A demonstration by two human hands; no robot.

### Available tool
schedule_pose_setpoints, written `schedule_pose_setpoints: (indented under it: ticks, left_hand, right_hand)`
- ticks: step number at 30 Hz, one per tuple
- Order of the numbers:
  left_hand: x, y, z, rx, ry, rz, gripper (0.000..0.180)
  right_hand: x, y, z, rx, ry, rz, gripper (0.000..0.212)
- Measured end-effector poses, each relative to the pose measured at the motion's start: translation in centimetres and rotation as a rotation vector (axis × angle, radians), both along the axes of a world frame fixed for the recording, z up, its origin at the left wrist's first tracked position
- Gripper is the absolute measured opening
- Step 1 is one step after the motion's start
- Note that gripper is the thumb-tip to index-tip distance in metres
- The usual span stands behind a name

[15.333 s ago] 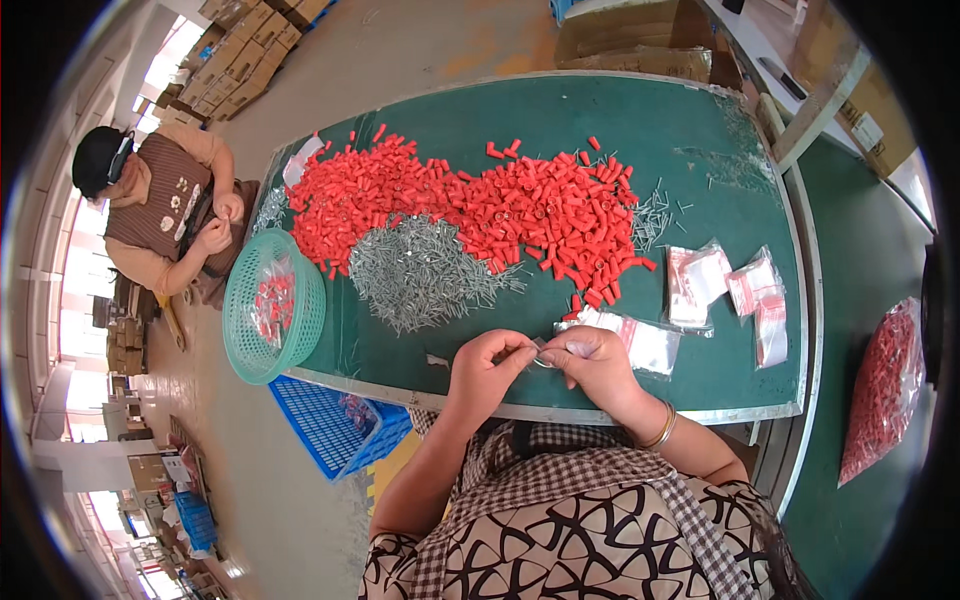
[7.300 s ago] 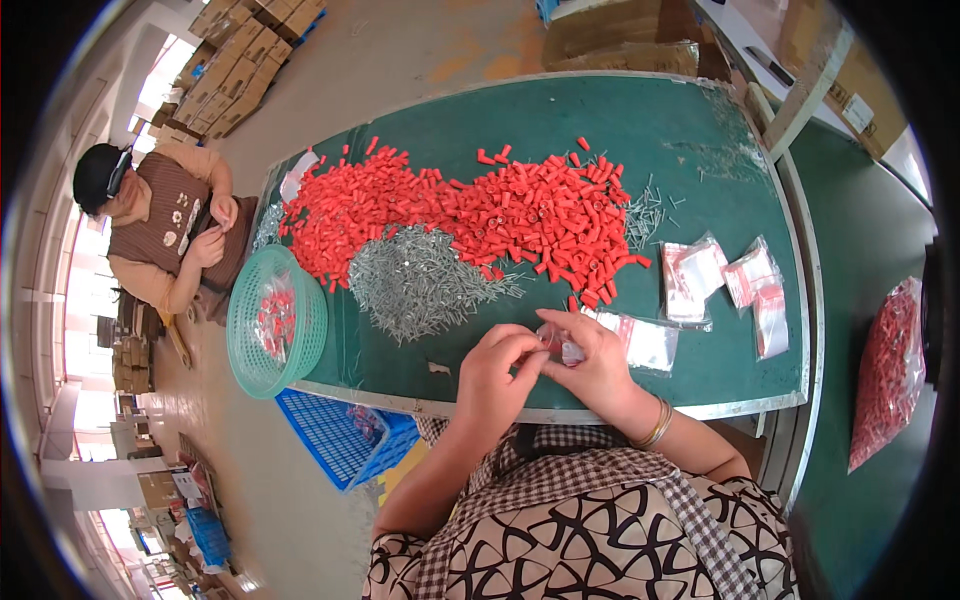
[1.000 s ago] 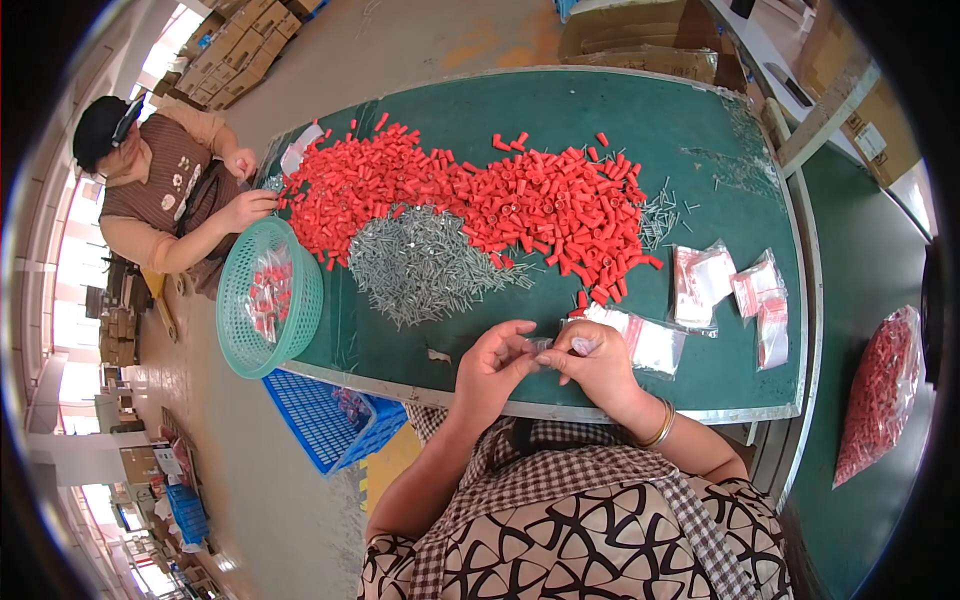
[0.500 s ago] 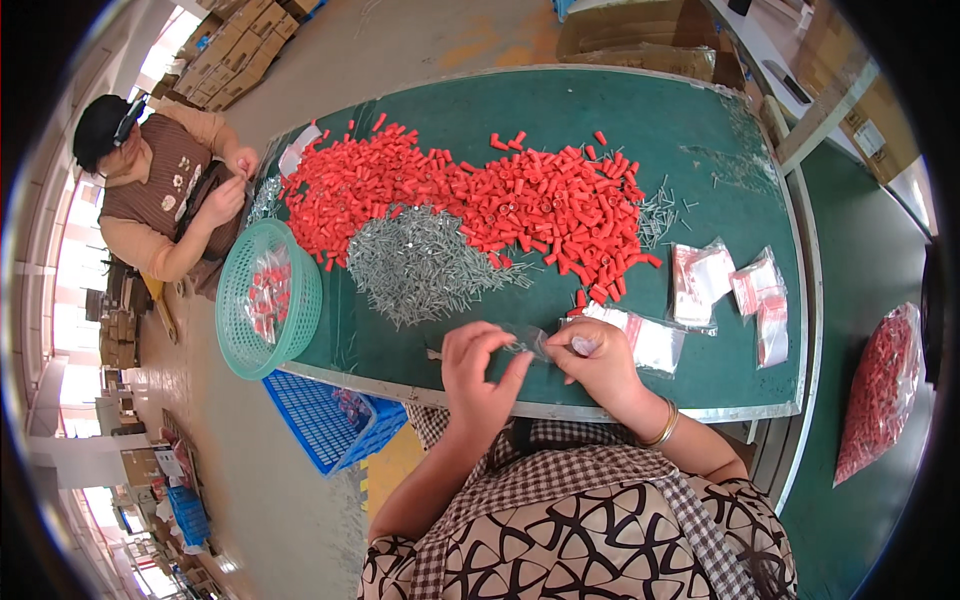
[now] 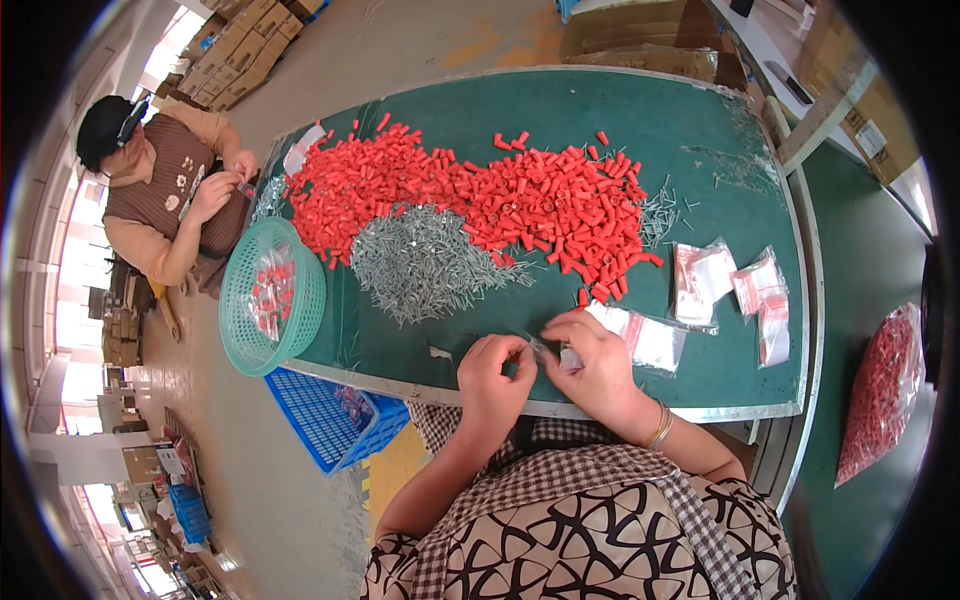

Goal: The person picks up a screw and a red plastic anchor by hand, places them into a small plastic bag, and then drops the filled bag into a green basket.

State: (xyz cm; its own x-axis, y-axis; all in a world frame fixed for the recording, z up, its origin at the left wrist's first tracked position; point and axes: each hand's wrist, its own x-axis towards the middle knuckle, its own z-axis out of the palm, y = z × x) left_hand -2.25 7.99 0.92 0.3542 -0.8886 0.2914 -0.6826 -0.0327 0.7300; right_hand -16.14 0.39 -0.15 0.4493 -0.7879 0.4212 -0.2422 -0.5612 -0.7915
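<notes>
Close to the table's front edge, my left hand (image 5: 495, 385) and my right hand (image 5: 600, 372) almost meet, fingers pinched. Between their fingertips they grip a small clear plastic bag (image 5: 535, 344), mostly covered by the fingers. A whitish piece (image 5: 570, 358) shows in the curl of my right hand; its kind is unclear. Ahead lie a heap of grey screws or nails (image 5: 425, 265) and a wide pile of red elbow-shaped plastic sleeves (image 5: 560, 200). Flat clear zip bags (image 5: 655, 345) rest just right of my right hand.
More bag stacks (image 5: 700, 282) lie on the green table (image 5: 420, 360). A mint basket (image 5: 232, 325) with filled bags stands at its left edge, above a blue crate (image 5: 320, 425). A co-worker (image 5: 165, 195) handles something far left. A big bag of red pieces (image 5: 880, 400) is right.
My left hand has moved right and its spread fingers have closed in at the bag. My right hand's fingers have shifted upward. A small whitish scrap on the table is now uncovered.
</notes>
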Motion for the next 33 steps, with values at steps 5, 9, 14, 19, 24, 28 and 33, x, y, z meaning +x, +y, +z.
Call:
schedule_pose_setpoints:
  ticks: [5, 9, 14, 19, 24, 28, 33]
  left_hand:
    - [0.8, 0.1, 1.7, 0.254, 0.334, -0.046, 0.005]
    - [1.0, 0.1, 1.9, 0.285, 0.363, -0.081, 0.006]
    - [1.3, 0.1, 1.5, 0.321, 0.528, -0.093, 0.006]
    - [3.2, -1.4, 1.1, 0.244, 0.453, 0.004, 0.006]
    - [5.4, -5.7, -0.9, 0.036, -0.218, -0.189, 0.012]
    - [5.6, -8.4, -0.7, 0.034, -0.644, -0.419, 0.008]
    - [5.4, -9.4, -1.1, 0.112, -0.95, -0.554, 0.007]
  right_hand:
    - [-1.4, -0.8, 1.8, -0.048, 0.201, 0.346, 0.059]
    - [-1.3, -0.9, 1.1, -0.058, 0.167, 0.368, 0.057]
    - [-1.2, -1.0, 0.9, 0.147, 0.047, 0.39, 0.054]
    - [-1.6, -1.2, 0.4, 0.438, -0.124, 0.409, 0.053]
    - [-1.5, -1.2, 0.6, 0.461, -0.118, 0.403, 0.052]
    - [-1.6, -1.2, 0.2, 0.466, -0.122, 0.399, 0.052]
    - [-1.4, -1.4, 0.3, 0.448, -0.111, 0.399, 0.048]
